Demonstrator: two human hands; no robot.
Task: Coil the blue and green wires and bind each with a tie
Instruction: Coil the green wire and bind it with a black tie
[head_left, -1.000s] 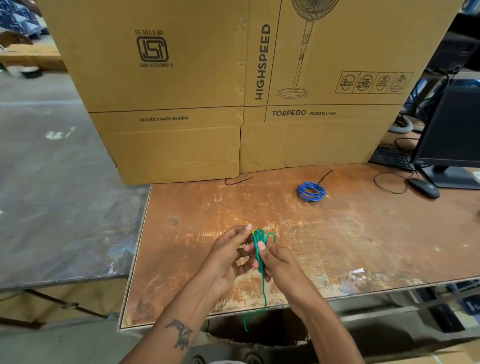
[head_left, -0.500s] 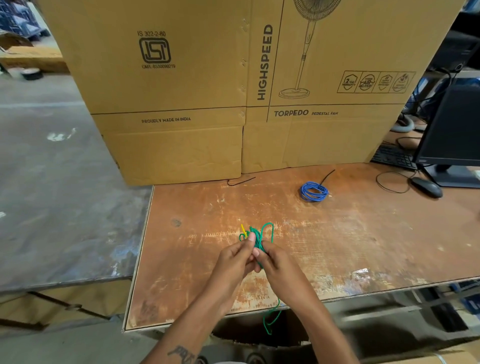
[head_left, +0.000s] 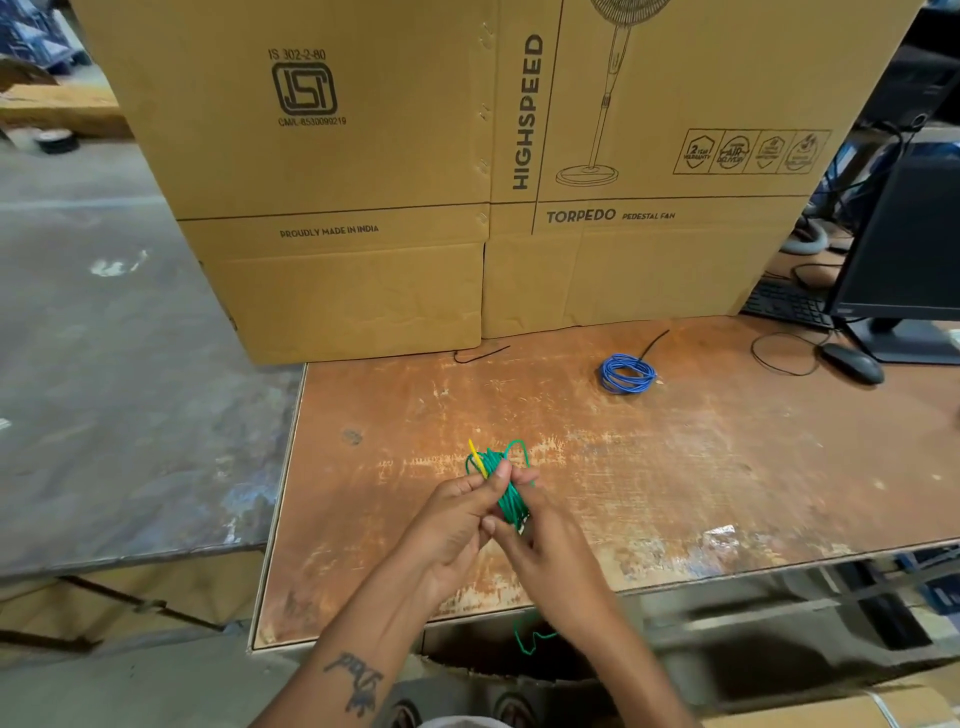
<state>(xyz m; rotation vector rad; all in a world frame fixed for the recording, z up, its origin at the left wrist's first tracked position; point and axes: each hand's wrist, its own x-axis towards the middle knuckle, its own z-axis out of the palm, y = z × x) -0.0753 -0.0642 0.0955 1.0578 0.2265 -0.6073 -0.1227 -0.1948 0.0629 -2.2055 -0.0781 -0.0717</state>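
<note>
Both hands met over the near middle of the table, at about 6 o'clock in the head view. The left hand curled its fingers round the green wire, thumb tip pressed on top of the bundle. The right hand gripped the same bundle from the other side, fingers wrapped under it, so the two hands touched each other around the coil. The green wire stood as a loose upright bunch of loops rising above the fingers toward 12 o'clock. A thin yellow tie stuck up from the left side of the loops, at about 11 o'clock from the hands. A free tail of the green wire hung below the table edge at 6 o'clock, between the forearms, with a kink in it.

The blue wire lay coiled flat on the table at about 1 o'clock from the hands, well apart from them. A black strand ran from it toward the boxes; whether it bound the coil could not be told. A second black strand lay at 12 o'clock, just in front of the cardboard boxes that stood along the far edge. At 2 o'clock sat a mouse, a keyboard and a monitor.
</note>
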